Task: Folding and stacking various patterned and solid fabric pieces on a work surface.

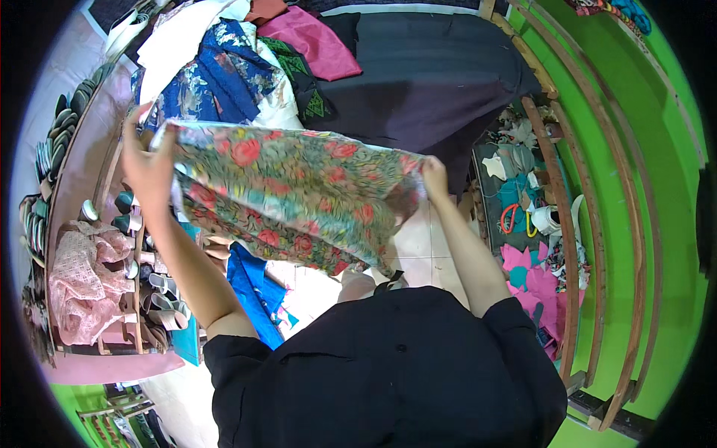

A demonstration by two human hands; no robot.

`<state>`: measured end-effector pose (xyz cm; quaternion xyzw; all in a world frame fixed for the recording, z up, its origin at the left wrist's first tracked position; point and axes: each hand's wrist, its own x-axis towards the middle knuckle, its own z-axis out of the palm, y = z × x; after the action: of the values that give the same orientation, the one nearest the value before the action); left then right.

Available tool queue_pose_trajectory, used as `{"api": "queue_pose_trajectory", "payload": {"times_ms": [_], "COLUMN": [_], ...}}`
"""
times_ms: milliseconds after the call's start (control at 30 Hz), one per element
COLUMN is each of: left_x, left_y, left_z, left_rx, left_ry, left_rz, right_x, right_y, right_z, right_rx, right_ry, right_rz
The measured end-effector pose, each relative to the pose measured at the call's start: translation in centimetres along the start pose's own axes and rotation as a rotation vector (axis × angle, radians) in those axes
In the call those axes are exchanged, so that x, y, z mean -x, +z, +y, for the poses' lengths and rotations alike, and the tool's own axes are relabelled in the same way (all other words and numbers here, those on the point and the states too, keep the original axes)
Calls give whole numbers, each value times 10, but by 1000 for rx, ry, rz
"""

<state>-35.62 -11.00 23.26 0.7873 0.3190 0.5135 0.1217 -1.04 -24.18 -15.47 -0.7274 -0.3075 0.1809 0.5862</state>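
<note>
A floral cloth (321,172) with red roses on a green and beige ground is stretched across in front of me, its lower part folded and hanging. At its left end, my left hand (148,168) is raised and pinches the upper corner, fingers pointing up. The opposite upper corner is gripped in my right hand (435,179), closed like a fist. Behind the cloth lies a blue flowered fabric (231,75) on the table. Part of the cloth's lower edge is blurred.
A dark cloth (426,75) covers the table ahead, with a pink fabric (317,45) on it. Shoes (164,310) and pink lace (89,276) fill a left rack. Blue fabric (254,287) lies low. Wooden rails (564,216) and pink scraps (534,284) are at right.
</note>
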Motion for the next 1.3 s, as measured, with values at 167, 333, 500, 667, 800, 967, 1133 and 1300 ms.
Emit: {"api": "queue_pose_trajectory", "payload": {"times_ms": [167,333,500,667,800,967,1133,1300], "left_x": [49,110,101,77,63,53,51,72], "left_y": [54,149,153,141,119,98,93,99], "left_z": [8,35,30,31,26,23,29,26], "left_rx": [146,83,-53,52,191,195,249,188], "left_ry": [-227,-57,-39,-60,-161,-232,-158,-201], "left_rz": [-413,-719,-719,-512,-406,-347,-308,-405], "right_x": [4,53,57,49,42,38,29,72], "right_y": [-11,-14,-47,-80,-105,-126,-130,-76], "right_z": [-141,-244,-245,-175,-128,-77,-52,-143], "right_rx": [-123,-68,344,727,799,667,54,82], "right_ry": [-161,-475,-423,-359,-210,-167,6,-466], "right_rz": [-338,-522,-375,-23,89,192,36,-358]}}
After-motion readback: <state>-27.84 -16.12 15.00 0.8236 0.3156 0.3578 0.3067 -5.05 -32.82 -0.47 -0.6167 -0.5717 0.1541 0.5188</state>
